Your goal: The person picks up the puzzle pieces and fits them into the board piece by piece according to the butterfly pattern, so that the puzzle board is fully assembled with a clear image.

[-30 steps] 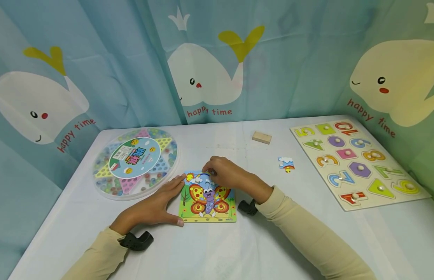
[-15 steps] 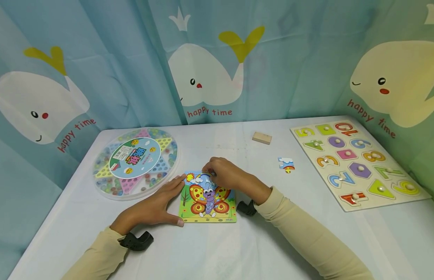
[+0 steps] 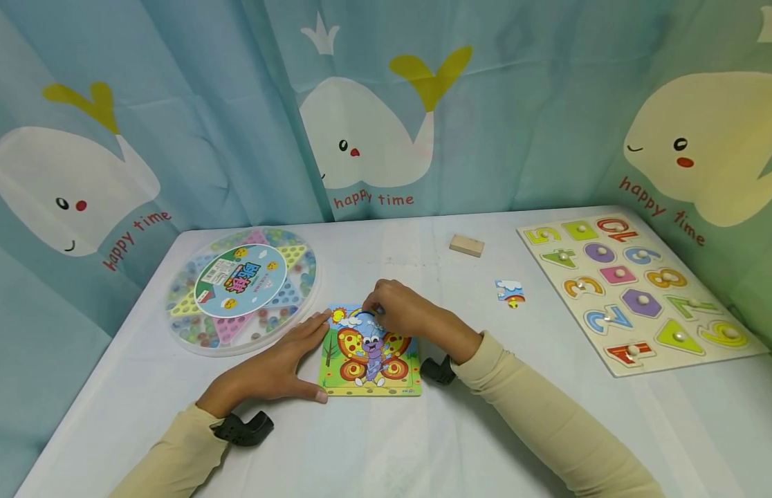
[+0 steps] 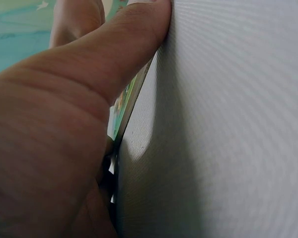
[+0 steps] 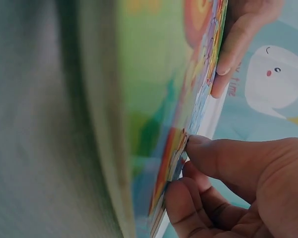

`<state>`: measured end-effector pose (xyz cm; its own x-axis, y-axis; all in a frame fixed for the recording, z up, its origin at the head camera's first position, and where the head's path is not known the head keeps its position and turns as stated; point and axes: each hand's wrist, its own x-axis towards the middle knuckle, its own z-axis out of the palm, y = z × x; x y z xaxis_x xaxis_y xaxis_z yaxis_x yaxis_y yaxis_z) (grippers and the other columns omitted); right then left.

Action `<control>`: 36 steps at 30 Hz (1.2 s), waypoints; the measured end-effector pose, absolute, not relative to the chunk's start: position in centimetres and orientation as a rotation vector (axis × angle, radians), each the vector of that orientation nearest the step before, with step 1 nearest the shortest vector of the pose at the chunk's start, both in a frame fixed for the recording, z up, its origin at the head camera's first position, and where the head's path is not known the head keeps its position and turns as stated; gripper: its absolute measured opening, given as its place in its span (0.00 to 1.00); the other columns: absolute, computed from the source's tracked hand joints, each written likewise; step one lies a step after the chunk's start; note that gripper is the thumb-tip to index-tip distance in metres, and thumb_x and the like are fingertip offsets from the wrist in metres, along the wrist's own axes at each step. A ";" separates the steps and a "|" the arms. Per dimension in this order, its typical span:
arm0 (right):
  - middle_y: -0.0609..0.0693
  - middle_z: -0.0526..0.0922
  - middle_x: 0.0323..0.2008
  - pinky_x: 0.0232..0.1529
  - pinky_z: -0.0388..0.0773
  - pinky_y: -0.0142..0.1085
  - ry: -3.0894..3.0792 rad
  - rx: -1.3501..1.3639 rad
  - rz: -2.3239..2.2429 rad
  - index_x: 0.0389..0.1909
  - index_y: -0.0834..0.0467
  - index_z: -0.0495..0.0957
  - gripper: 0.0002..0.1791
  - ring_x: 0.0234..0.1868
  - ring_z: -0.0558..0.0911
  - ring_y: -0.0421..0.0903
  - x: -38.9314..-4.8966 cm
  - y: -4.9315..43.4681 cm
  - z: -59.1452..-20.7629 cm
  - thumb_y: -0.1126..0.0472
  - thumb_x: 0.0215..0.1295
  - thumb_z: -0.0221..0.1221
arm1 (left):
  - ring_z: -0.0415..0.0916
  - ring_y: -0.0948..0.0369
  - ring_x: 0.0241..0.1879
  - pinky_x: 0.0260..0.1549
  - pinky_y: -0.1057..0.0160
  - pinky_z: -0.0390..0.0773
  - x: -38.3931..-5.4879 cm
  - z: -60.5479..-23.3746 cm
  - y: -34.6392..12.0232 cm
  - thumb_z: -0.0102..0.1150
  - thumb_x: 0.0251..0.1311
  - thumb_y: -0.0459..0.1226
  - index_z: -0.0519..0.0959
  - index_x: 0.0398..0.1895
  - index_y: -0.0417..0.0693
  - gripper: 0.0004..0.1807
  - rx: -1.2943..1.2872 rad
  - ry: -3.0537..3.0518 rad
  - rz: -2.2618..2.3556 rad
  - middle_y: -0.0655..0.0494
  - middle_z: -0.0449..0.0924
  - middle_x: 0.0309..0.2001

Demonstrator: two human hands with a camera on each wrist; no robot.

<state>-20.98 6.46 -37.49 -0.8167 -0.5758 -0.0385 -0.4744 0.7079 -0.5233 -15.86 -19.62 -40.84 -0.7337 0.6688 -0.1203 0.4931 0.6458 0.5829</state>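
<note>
In the head view, a square butterfly jigsaw puzzle lies flat on the table. My left hand steadies its left side, fingers stretched along the upper left edge and thumb at the lower left corner. Over the puzzle's top edge, my right hand pinches a small puzzle piece between thumb and fingers. The right wrist view shows that piece at the board's surface, partly covered by the fingertips; whether it sits fully flat I cannot tell. One loose puzzle piece with cloud and rainbow lies to the right.
A round Chinese checkers set with marbles stands at the left, close to my left hand. On the right lies a number-and-shape peg board. A small wooden block sits toward the back. A whale-print curtain hangs behind the white table.
My right fingers have shifted very slightly at the puzzle's top edge, showing more of the rainbow there. The left hand and the other things stay in place.
</note>
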 end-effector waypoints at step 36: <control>0.52 0.78 0.42 0.42 0.77 0.35 2.676 -0.786 -0.624 0.47 0.61 0.86 0.13 0.44 0.76 0.44 -21.2 6.0 -37.2 0.73 0.63 0.60 | 0.31 0.53 0.75 0.69 0.45 0.44 -15.8 -40.8 -19.7 0.69 0.44 0.64 0.47 0.77 0.42 0.65 0.955 2.537 0.772 0.58 0.33 0.78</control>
<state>-21.23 6.02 -37.21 -0.8117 -0.5659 -0.1448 -0.4435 0.7584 -0.4776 -15.81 -19.72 -40.84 -0.7245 0.6813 -0.1051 0.5073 0.6301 0.5879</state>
